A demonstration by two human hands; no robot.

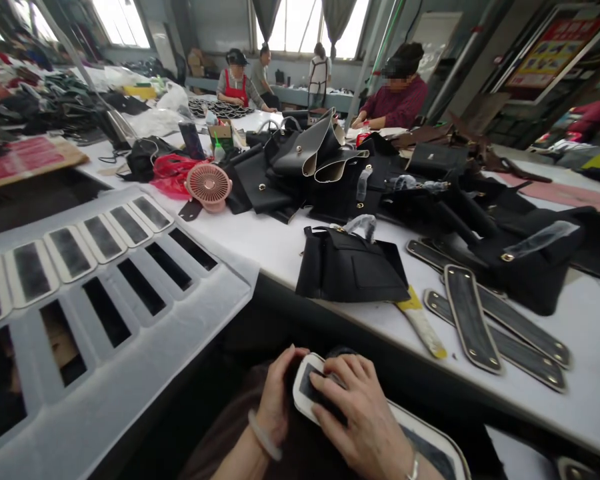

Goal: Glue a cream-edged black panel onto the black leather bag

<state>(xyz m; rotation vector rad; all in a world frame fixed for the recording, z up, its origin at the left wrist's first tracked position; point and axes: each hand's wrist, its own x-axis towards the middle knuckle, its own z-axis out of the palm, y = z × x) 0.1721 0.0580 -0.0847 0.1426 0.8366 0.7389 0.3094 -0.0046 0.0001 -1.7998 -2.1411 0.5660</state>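
Note:
A long black panel with a pale rim (307, 400) lies slanted in front of me below the table edge. My left hand (279, 393) is at its upper left end, fingers curled against the edge, what they grip partly hidden. Across the panel's dark face rests my right hand (355, 407), its fingers spread over the surface and the palm covering its middle. The panel's lower right part shows beyond my right wrist. Similar dark strips with pale edges and metal studs (473, 320) are stacked on the table at the right.
A black bag (353, 267) stands near the table edge beside a yellow-ended tool (423, 323). More black bags (300, 160) and a pink fan (209, 187) are behind. Left is a pale slotted rack (180, 347) bearing framed panels. Several people work farther back.

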